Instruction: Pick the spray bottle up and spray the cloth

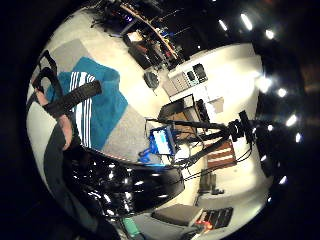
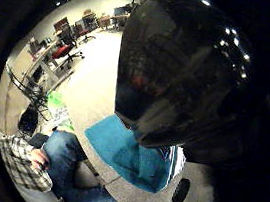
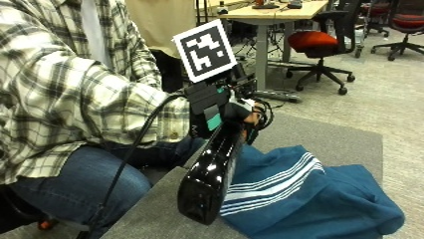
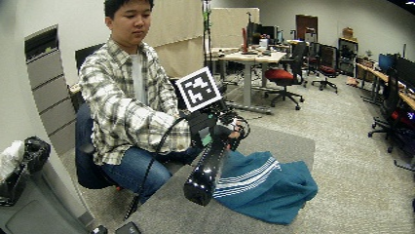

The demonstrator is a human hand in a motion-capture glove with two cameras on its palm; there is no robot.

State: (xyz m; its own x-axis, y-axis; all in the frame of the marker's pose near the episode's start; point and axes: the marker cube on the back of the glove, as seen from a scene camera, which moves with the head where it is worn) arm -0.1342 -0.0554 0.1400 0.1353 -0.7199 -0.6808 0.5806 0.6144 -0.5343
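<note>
Grey table (image 3: pixel 344 137): teal cloth (image 3: pixel 311 199) heaped over its right and near part, folds raised toward the right edge. Black bottle (image 3: pixel 211 172), tilted in the right hand (image 3: pixel 228 112), hangs above the table's left side, its base just beside the cloth's striped edge. Bare table surface open on the far side beyond the cloth and in the near left corner. Person's knee (image 3: pixel 86 179) close against the left edge.

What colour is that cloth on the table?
The cloth is teal blue with white stripes, clearest in the outside view.
</note>
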